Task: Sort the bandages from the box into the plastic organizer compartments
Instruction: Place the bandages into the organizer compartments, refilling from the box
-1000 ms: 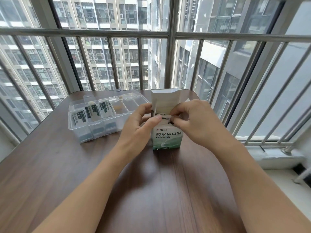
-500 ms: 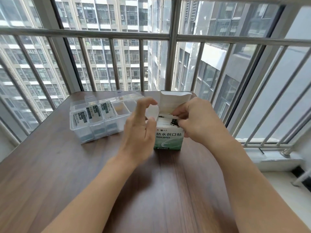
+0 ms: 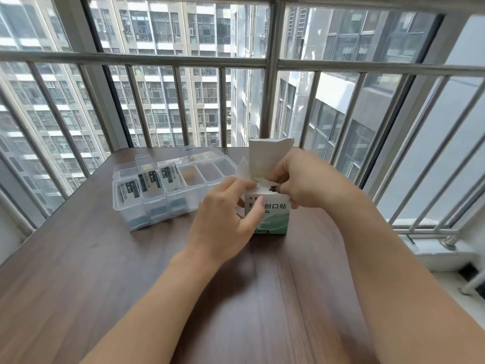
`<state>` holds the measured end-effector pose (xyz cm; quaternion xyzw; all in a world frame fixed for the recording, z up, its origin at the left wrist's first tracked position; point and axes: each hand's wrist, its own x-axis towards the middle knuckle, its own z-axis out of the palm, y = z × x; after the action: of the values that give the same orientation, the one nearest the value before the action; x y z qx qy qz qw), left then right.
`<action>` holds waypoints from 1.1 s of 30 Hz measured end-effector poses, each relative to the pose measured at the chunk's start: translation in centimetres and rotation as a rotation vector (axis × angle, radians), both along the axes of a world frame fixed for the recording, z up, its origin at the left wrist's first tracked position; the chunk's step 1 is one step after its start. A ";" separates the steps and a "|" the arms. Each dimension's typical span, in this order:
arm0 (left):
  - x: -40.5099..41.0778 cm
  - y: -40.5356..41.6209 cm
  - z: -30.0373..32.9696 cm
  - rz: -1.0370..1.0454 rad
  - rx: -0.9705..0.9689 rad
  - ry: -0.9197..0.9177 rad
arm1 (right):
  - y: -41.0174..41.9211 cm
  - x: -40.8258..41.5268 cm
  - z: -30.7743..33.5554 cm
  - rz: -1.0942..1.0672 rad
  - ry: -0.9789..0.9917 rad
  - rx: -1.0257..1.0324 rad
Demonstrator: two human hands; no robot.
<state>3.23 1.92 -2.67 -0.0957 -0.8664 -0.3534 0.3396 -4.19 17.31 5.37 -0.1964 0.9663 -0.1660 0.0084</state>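
In the head view, at the far middle of the wooden table [image 3: 110,279], the bandage box [image 3: 273,214] stands upright with its top flap raised, and both hands work at its open mouth. The left hand [image 3: 225,222] has come back onto the box: half a second ago its fingers were lifted clear and spread above the opening, and now the thumb lies across the printed front face while the fingers curl over the near left edge, gripping the carton to steady it. The right hand [image 3: 307,182] stays where it was, its fingers bent down into the opening and pinching at the white bandages [image 3: 263,185] packed inside; whether one is already pulled free cannot be told, since the fingertips hide it.

The plastic organizer [image 3: 126,206] sits to the left of the box, near but apart from it, lid open. Its three left compartments each hold bandages, and the three to the right look empty.

Judging from this, the box is braced again so the next bandage can be drawn out, and roughly half of the sorting remains.
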 end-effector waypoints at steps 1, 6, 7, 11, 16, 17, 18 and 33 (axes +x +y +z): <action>-0.1 -0.1 0.0 0.007 -0.018 0.003 | 0.0 -0.1 0.2 0.001 -0.012 0.023; -0.2 -0.2 -0.2 -0.007 -0.057 0.031 | -1.2 -0.7 0.5 -0.034 0.066 0.082; -0.2 -0.3 -0.2 -0.007 -0.057 0.034 | -1.6 -0.7 0.5 -0.037 0.084 0.061; -0.2 -0.7 -0.3 -0.012 -0.045 0.031 | -2.6 -1.1 0.2 -0.064 0.117 0.016; -0.5 -0.8 -0.5 0.045 -0.053 0.029 | -2.4 -1.4 -0.7 -0.080 0.140 -0.107; -0.4 -0.8 -0.5 0.063 -0.058 0.033 | -2.1 -1.3 -1.1 -0.075 0.148 -0.162; -0.4 -0.8 -0.5 0.078 -0.066 0.038 | -1.6 -1.2 -1.4 -0.064 0.152 -0.222; -0.4 -0.7 -0.4 0.021 0.036 -0.008 | 2.2 2.4 2.9 0.082 0.298 -0.716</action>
<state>2.87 1.18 -3.08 -0.0787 -0.8622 -0.3658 0.3415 -1.80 19.51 8.26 -0.2474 0.8291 -0.4622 -0.1943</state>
